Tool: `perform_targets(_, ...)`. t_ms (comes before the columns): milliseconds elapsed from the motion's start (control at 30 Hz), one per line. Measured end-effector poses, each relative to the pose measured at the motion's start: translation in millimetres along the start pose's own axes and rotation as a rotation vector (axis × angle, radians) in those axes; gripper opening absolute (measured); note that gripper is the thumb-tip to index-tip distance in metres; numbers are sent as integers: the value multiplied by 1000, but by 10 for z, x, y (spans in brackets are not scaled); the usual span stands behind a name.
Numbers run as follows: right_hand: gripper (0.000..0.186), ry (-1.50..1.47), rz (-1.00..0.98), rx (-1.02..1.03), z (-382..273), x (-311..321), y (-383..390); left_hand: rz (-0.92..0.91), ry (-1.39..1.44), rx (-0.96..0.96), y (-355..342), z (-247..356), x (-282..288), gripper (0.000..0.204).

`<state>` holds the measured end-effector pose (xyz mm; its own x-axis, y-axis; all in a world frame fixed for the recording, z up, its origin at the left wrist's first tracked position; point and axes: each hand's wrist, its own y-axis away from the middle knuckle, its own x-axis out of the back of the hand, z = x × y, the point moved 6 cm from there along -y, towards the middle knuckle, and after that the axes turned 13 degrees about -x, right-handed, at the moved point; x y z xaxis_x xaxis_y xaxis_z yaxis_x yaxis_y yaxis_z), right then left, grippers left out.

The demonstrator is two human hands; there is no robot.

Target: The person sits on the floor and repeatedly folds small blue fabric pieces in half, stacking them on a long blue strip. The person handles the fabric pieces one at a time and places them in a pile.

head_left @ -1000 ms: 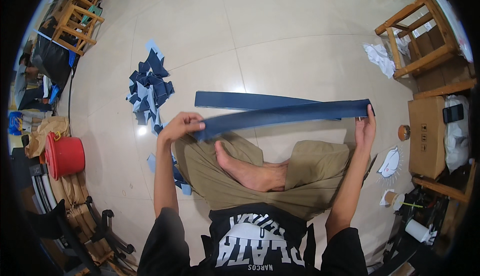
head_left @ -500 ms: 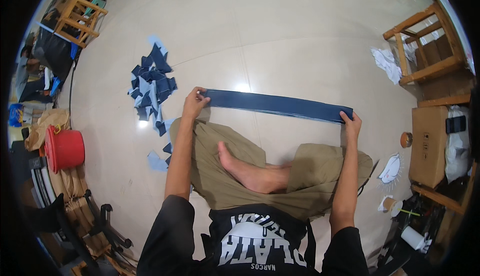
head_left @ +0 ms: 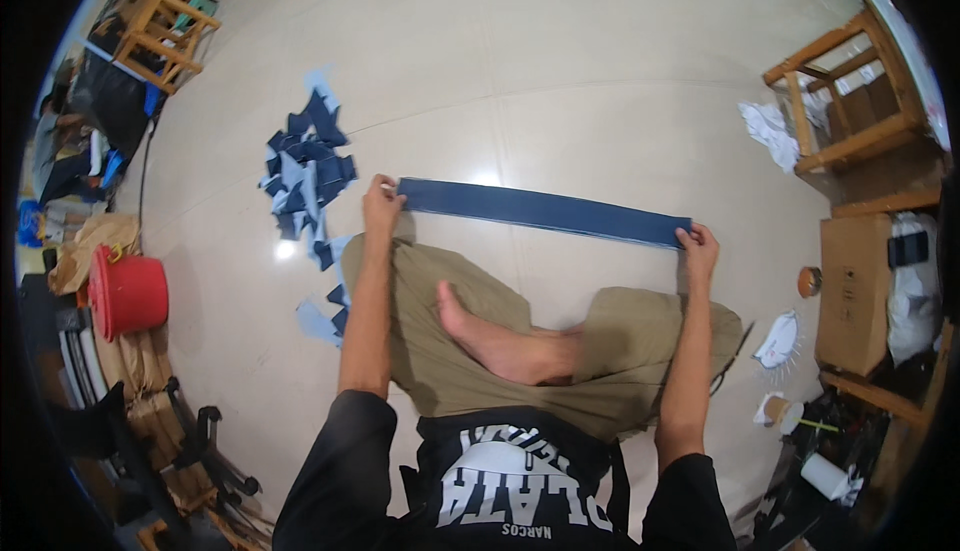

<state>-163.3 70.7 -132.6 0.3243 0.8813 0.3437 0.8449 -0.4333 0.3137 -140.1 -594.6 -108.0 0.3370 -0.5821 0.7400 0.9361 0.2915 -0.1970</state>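
A long dark blue strip of denim fabric (head_left: 545,209) stretches between my hands, above the floor in front of my crossed legs. My left hand (head_left: 382,206) pinches its left end between thumb and fingers. At the other end, my right hand (head_left: 700,246) grips the lower right corner. The strip looks flat and taut, sloping slightly down to the right, with pale thread along its edges. Left of my left hand lies a loose pile of dark and light blue fabric scraps (head_left: 308,173).
A red lidded bucket (head_left: 135,293) stands at the left beside a black wheeled chair base (head_left: 205,441). On the right are a wooden stool (head_left: 855,91), a cardboard box (head_left: 853,296) and a small round orange-brown object (head_left: 809,282). More wooden stools (head_left: 165,41) stand far left.
The strip has shifted slightly left with its left end. My right hand has moved a little left and down, and its fingers have changed position on the corner.
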Motion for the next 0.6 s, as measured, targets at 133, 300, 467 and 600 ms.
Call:
perform_targets(133, 26, -12, 6, 22, 12, 51, -38, -21, 43, 35, 23, 22, -60, 35)
perform_targets(300, 23, 3, 26, -10, -56, 97, -1, -32, 44, 42, -3, 156, -52, 32)
perform_targets(467, 24, 93, 76, -8, -106, 79, 60, -37, 41, 58, 21, 58, -38, 32)
perform_targets(600, 25, 69, 81, 38, -19, 102, -1, -13, -58, 2, -22, 9, -42, 31)
